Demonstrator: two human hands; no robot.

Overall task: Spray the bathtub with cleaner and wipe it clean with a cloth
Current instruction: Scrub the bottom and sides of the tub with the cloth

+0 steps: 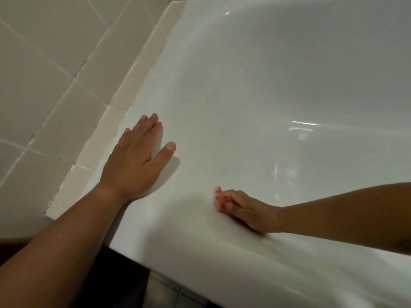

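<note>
**Cloth in the right hand, low on the near wall of the tub**

We see the glossy white bathtub (266,85) filling most of the view, its inner wall sloping away from the near rim towards the upper right. Against that wall, close to the near rim, lies a small bunched pink-red cloth (219,199). It is blurred, so we cannot make out its weave or edges.

The right hand (244,207) reaches in from the right edge. Its fingers are curled round the cloth and hold it against the white surface, and only a little of the cloth shows past the fingertips.

The left hand (135,158) lies up and to the left of the cloth, apart from it. It rests palm down on the bathtub near the wall side, fingers straight and close together, thumb spread out to the right. It holds nothing.

Bright streaks of reflected light (304,125) sit on the tub wall to the right, above the right forearm.

Along the tub's left edge runs a narrow strip of pale beige tiles (142,70), and beyond it rises a wall of larger beige tiles (44,63) with light grout. At the bottom, below the near rim, we see a patch of tiled floor (164,290) in shadow.
</note>
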